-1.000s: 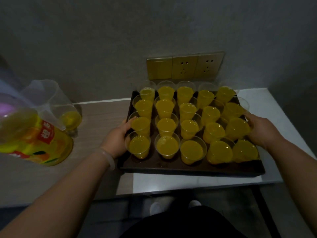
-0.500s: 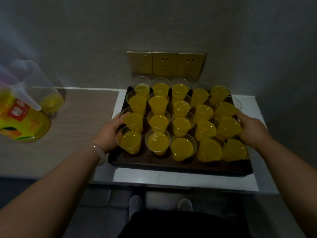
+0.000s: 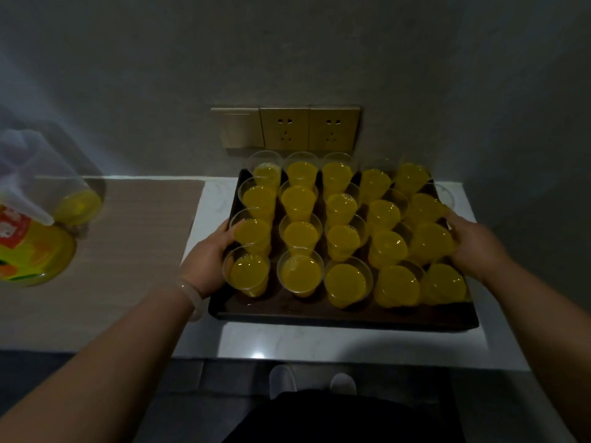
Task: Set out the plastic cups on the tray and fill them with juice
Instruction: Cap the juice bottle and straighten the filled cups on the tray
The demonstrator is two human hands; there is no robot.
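Observation:
A dark brown tray (image 3: 319, 310) lies on the white counter top (image 3: 319, 343), packed with several clear plastic cups (image 3: 300, 273) of orange juice in rows. My left hand (image 3: 208, 260) grips the tray's left edge, its thumb beside the near-left cups. At the right edge my right hand (image 3: 476, 247) holds the tray, with its fingers against the cups there. A big juice bottle (image 3: 28, 251) with a red label and a little juice left stands at the far left.
A clear plastic jug (image 3: 48, 183) with a little juice stands behind the bottle on the wooden top (image 3: 134, 244). Gold wall sockets (image 3: 307, 129) sit just behind the tray. The counter's front edge is near, and my feet show below it.
Both hands have slid the tray to the right, off the wooden part and fully onto the white top. The hands keep their hold on its sides.

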